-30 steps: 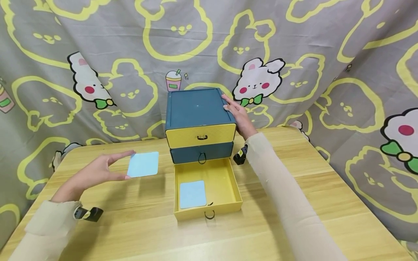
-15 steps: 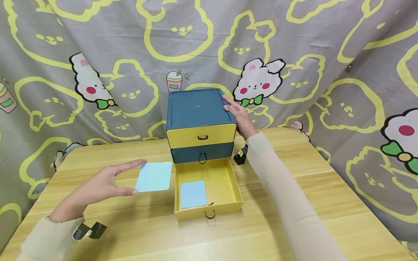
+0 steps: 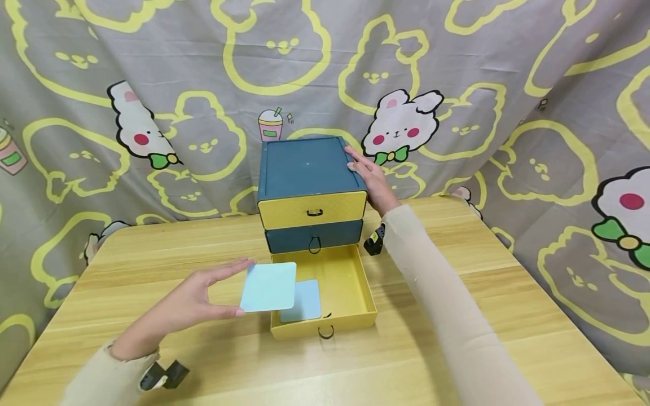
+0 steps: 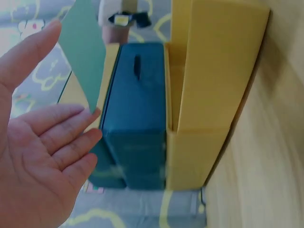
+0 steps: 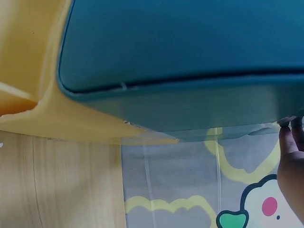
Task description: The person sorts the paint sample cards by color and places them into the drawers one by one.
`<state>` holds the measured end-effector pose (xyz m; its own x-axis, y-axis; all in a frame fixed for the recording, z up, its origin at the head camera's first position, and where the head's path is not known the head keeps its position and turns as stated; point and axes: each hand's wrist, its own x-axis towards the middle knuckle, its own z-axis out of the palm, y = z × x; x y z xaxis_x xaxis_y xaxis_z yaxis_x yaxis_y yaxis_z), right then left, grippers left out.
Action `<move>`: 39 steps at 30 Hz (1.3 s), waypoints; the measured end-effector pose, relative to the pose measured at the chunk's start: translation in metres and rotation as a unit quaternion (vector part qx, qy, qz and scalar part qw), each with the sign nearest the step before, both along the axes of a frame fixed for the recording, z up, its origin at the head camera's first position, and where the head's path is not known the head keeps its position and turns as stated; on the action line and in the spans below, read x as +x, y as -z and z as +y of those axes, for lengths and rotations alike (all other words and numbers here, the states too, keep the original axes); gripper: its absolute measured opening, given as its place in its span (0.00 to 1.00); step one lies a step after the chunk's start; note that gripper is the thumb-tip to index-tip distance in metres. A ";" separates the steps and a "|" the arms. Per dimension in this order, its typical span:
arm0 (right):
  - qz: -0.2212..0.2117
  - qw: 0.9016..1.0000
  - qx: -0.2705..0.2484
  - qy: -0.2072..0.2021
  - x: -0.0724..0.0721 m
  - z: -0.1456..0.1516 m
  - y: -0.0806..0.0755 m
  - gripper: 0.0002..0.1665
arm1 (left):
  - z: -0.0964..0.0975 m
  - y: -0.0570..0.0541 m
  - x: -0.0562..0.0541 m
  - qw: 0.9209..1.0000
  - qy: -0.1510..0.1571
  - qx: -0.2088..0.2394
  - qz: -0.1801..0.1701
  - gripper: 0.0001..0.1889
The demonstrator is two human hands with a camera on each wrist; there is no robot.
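Observation:
My left hand [image 3: 200, 299] holds a thin light-blue square card [image 3: 269, 286] by its edge, thumb on the near corner and fingertips on the far one. The card hangs over the left wall of the pulled-out bottom yellow drawer [image 3: 347, 282]. Partly hidden beneath it, a second light-blue square card [image 3: 310, 300] lies flat inside that drawer. In the left wrist view the held card [image 4: 88, 52] looks greenish and is seen at a slant. My right hand [image 3: 373, 180] rests against the right side and top edge of the blue drawer box [image 3: 310, 169], fingers extended.
Above the open drawer are a blue drawer [image 3: 289, 239] and a top yellow drawer [image 3: 284, 213], both pushed in. A dark loop handle [image 3: 326, 334] is on the open drawer's front. A wooden table [image 3: 228, 372] carries everything, with a patterned curtain [image 3: 203, 51] behind.
My left hand has moved right and nearer, bringing the card from beside the drawer to over its left part. My right hand has stayed on the drawer box.

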<state>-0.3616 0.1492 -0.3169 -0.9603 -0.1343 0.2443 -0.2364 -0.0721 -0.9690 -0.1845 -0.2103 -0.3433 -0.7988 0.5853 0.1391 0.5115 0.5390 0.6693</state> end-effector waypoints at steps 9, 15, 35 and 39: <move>-0.004 1.000 -0.005 0.000 0.000 -0.002 0.000 0.28 | 0.034 0.014 -0.002 0.998 -0.003 0.063 -0.024 0.42; -0.007 1.000 -0.002 -0.002 0.000 -0.002 -0.003 0.28 | 0.056 0.024 -0.007 0.998 0.006 0.060 0.002 0.42; -0.002 1.000 -0.007 0.001 0.000 0.000 0.001 0.29 | 0.076 0.038 -0.015 0.998 -0.006 -0.017 0.053 0.45; 0.003 1.000 -0.011 0.004 -0.001 -0.001 0.001 0.28 | 0.078 0.034 -0.005 0.998 -0.003 -0.011 0.069 0.45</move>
<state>-0.3624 0.1482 -0.3179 -0.9598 -0.1216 0.2531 -0.2431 -0.0918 -0.9657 -0.1898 -0.1322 -0.3772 -0.7768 0.5840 0.2359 0.5945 0.5562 0.5807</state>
